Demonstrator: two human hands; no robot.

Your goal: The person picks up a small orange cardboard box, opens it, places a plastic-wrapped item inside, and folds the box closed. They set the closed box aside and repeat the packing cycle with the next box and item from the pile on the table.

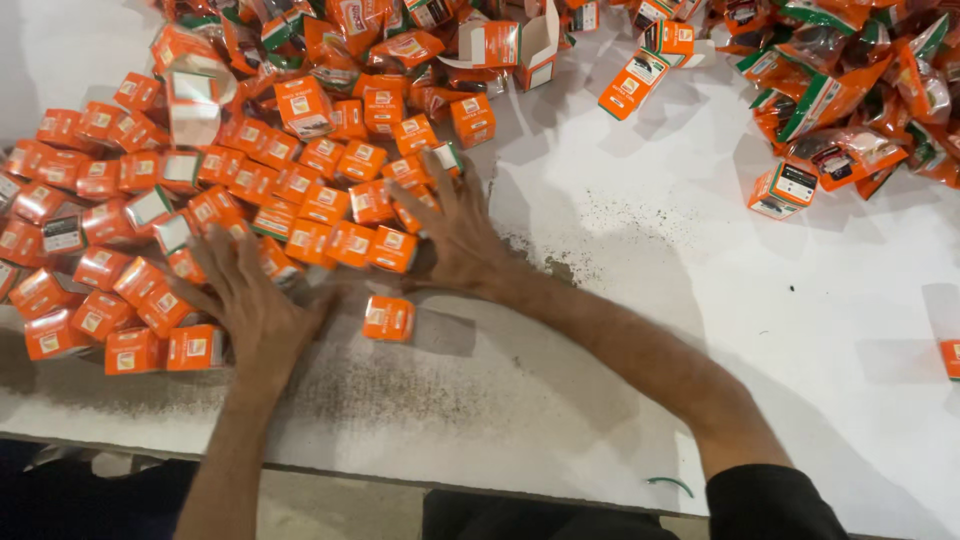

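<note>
Both my hands lie flat on the white table (pixel 620 300), fingers fanned wide, at the near edge of a big heap of small orange boxes (pixel 230 190). My left hand (pixel 255 305) is spread palm down, its fingertips touching the boxes on the near left side of the heap, where a few lie loose at the front by my thumb and palm. My right hand (pixel 455 235) is also splayed open, fingers reaching up into the right edge of the heap and pressed against the boxes there; it grips nothing, only rests against them. Between my two hands, just nearer to me than the heap's edge, one single orange box (pixel 389 318) sits apart on the bare table, close to my left fingertips and just below my right palm, touching neither as far as I can see. My right forearm runs down to the lower right, ending in a black sleeve (pixel 770 500). Dark crumbs (pixel 540 255) are scattered over the table beside my right wrist and across the near part of the surface. Well off to the upper right lies a second pile, of orange and green plastic packets (pixel 850 90), with a lone box (pixel 785 190) at its near edge. At the top of the heap, a few unfolded open cartons (pixel 520 45) stand among the rest.
</note>
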